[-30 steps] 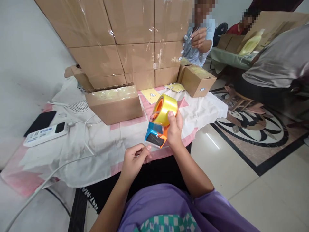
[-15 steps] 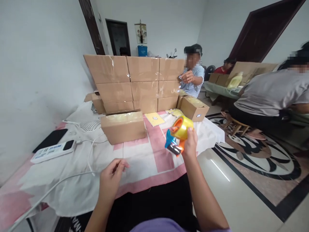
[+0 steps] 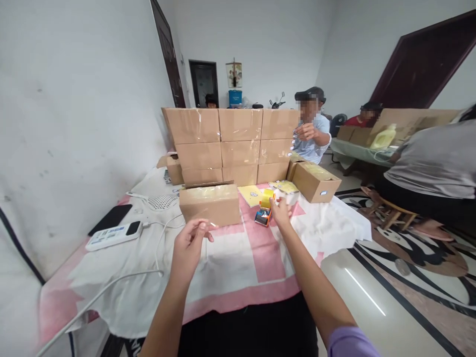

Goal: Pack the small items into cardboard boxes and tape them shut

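The tape dispenser (image 3: 265, 207), a moment ago held up nearer the body, is now farther out, at or just above the cloth (image 3: 226, 265), right of the left box (image 3: 225, 210) and beside the yellow card (image 3: 249, 195), which suggests a setting-down. The right hand (image 3: 281, 212) has fingers loosely curled at its right side, their grip impossible to tell, while the left hand (image 3: 190, 243) pinches what seems a pale strip (image 3: 213, 224). Cloth runs open toward the near edge; left box and right box (image 3: 315, 186) bound the far side.
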Demonstrator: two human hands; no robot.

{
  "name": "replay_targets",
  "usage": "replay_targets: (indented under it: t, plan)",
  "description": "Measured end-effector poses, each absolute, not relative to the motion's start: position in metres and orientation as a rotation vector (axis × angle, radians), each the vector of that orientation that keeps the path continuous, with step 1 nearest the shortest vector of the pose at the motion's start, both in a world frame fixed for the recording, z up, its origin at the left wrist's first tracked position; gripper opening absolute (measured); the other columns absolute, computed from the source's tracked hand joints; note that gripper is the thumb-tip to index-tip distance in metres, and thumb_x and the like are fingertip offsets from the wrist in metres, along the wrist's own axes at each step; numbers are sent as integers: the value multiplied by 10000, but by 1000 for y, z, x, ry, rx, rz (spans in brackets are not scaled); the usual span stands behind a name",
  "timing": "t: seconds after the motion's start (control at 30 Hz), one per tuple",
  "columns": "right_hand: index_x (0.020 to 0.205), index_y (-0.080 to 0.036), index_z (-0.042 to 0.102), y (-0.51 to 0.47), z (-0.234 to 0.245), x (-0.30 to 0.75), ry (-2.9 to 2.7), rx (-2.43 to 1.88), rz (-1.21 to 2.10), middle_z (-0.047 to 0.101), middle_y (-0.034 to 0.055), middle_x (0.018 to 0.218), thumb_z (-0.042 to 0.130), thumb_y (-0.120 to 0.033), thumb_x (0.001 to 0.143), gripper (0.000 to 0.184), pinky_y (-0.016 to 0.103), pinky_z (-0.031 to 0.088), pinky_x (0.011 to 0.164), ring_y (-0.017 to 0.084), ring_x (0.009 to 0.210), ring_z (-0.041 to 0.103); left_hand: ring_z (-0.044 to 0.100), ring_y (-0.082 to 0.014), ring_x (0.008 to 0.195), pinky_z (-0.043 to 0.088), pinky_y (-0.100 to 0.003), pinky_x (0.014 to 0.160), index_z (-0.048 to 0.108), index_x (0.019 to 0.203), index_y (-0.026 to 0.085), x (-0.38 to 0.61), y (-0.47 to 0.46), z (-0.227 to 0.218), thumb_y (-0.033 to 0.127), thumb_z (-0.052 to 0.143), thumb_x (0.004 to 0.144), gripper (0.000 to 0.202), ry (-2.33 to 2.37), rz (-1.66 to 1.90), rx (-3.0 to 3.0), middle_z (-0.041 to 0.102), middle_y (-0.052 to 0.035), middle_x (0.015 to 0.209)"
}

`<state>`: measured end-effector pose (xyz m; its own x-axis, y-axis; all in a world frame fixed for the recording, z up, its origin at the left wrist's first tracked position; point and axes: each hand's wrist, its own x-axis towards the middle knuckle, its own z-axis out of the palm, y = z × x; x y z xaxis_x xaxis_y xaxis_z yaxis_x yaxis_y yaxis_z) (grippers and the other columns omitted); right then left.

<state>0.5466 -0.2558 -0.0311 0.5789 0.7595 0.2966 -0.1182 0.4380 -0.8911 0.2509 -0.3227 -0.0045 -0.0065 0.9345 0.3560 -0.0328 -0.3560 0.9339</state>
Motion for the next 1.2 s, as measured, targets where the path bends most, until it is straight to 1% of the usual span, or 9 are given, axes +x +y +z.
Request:
replay_targets:
  t: [0.1, 0.2, 0.37, 0.53, 0.73, 0.9, 1.0, 1.13, 1.2]
  plan:
    - [940, -217, 672, -290, -15, 515, -889, -1039, 511, 646, 28, 1016, 810, -316, 708, 287, 321, 459, 887, 194, 970, 573, 671, -165, 680, 528, -324, 758, 639, 1009, 190, 250, -326, -3, 446, 646, 924, 271, 965, 1473, 1424, 733, -29, 789]
    - [878, -238, 736, -327, 9, 465, -1380, -991, 590, 640, 34, 973, 703, -356, 849, 126, 335, 462, 876, 192, 924, 598, 647, -145, 647, 519, -303, 704, 623, 996, 195, 251, -335, -2, 417, 687, 897, 251, 936, 1440, 1423, 749, -35, 836]
    - [779, -228, 673, -358, 36, 407, -1636, -915, 686, 616, 11, 877, 680, -277, 848, 85, 326, 469, 840, 177, 883, 606, 648, -151, 645, 465, -265, 601, 620, 1004, 198, 247, -358, 0, 408, 701, 880, 257, 929, 1355, 1469, 707, -1, 732]
    - [802, -218, 620, -360, 36, 396, -1645, -1050, 707, 630, -3, 839, 640, -215, 854, 56, 308, 437, 767, 171, 826, 568, 695, -154, 716, 496, -272, 644, 633, 1017, 203, 237, -368, 2, 409, 689, 891, 247, 913, 1364, 1452, 741, -38, 965]
    - [782, -209, 554, -370, 49, 393, -1921, -1145, 424, 597, 37, 938, 591, -120, 897, 150, 379, 409, 857, 219, 954, 541, 728, -191, 786, 515, -301, 708, 644, 1032, 215, 224, -368, 6, 464, 648, 903, 280, 1046, 1194, 1517, 753, -63, 1082]
    - [783, -207, 568, -371, 48, 391, -1945, -1213, 406, 594, 43, 936, 600, -150, 916, 148, 391, 419, 855, 225, 953, 548, 728, -215, 822, 488, -295, 687, 639, 1207, 236, 217, -369, 12, 473, 605, 922, 372, 1221, 1082, 1607, 782, -42, 940]
    - [828, -205, 641, -361, 43, 396, -1851, -1242, 473, 595, 40, 918, 678, -224, 875, 62, 366, 446, 788, 199, 843, 566, 720, -210, 816, 488, -293, 684, 614, 1264, 238, 217, -367, 16, 455, 582, 937, 394, 1238, 1086, 1630, 784, -31, 904]
    - [1066, -189, 682, -342, 45, 405, -1658, -1257, 414, 588, 41, 921, 806, -395, 766, 384, 346, 450, 709, 171, 734, 530, 718, -203, 831, 487, -293, 702, 594, 1264, 260, 215, -362, 19, 420, 554, 958, 348, 1278, 1110, 1686, 787, -22, 938]
    - [1029, -204, 710, -332, 51, 406, -1691, -1182, 494, 583, 23, 880, 778, -410, 793, 321, 328, 444, 685, 157, 709, 511, 720, -199, 836, 478, -289, 700, 589, 1267, 278, 217, -361, 20, 401, 542, 965, 329, 1283, 1080, 1751, 788, -12, 942]
